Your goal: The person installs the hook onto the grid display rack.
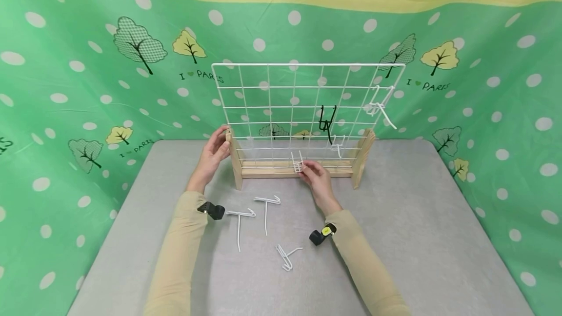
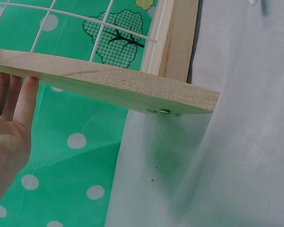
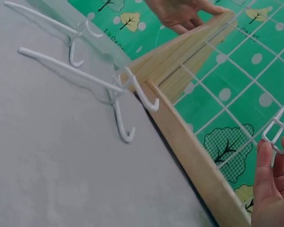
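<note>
My right hand point(image 1: 319, 184) pinches a white wire hook point(image 1: 297, 164) at the lower middle of the white wire grid point(image 1: 269, 107). In the right wrist view, thumb and fingertips hold the bent end of that hook point(image 3: 273, 132) against the grid wires. On the left side, my left hand point(image 1: 212, 157) touches the upper part of the wooden side post point(image 1: 236, 165). The left wrist view shows straight fingers point(image 2: 26, 101) with their tips against the post's outer face. Two white hooks point(image 1: 239, 214) point(image 1: 266, 201) lie in front of the stand, and another white hook point(image 1: 286, 257) lies nearer me.
A black hook point(image 1: 326, 125) hangs right of the grid's middle, with a small white hook point(image 1: 337, 148) below it. Another white hook point(image 1: 378, 107) sticks out at the upper right. A wooden crossbar point(image 1: 272, 173) joins the posts on the grey table point(image 1: 439, 218). Green patterned cloth surrounds the table.
</note>
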`<state>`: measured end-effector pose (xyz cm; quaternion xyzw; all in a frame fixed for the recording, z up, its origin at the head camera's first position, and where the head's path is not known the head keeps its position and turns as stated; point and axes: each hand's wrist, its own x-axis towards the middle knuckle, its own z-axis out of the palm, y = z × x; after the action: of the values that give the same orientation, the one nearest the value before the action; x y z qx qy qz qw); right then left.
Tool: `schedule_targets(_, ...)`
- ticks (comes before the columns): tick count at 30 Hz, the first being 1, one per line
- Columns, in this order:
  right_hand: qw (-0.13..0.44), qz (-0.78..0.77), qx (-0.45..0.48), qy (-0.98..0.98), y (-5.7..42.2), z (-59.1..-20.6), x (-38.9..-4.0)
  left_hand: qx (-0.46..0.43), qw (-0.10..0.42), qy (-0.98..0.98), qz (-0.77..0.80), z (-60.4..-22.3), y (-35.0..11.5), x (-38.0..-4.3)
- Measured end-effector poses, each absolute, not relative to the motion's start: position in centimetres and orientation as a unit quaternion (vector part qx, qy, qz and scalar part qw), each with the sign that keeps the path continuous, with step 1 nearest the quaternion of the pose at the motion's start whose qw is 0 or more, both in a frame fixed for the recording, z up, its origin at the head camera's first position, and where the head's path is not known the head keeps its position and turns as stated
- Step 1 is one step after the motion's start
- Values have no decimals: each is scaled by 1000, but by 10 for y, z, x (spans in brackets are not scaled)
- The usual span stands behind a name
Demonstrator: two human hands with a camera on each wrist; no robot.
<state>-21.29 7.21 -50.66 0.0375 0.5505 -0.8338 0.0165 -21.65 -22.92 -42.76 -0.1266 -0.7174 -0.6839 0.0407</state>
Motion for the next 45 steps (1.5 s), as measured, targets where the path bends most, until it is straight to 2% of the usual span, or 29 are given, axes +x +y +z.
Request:
schedule_targets(14, -9, -857, -19, 516, 68, -482, -206, -129, 45, -716, -685, -430, -229, -217)
schedule_targets(29, -27, -869, -30, 492, 63, -455, -208, -128, 46, -715, -686, -438, -233, -223)
schedule_targets(34, -23, -870, -28, 491, 63, -453, -211, -126, 47, -710, -691, -451, -237, -231)
schedule_targets(45, -24, -892, -6, 452, 64, -452, -221, -130, 59, -709, -691, -453, -236, -231)
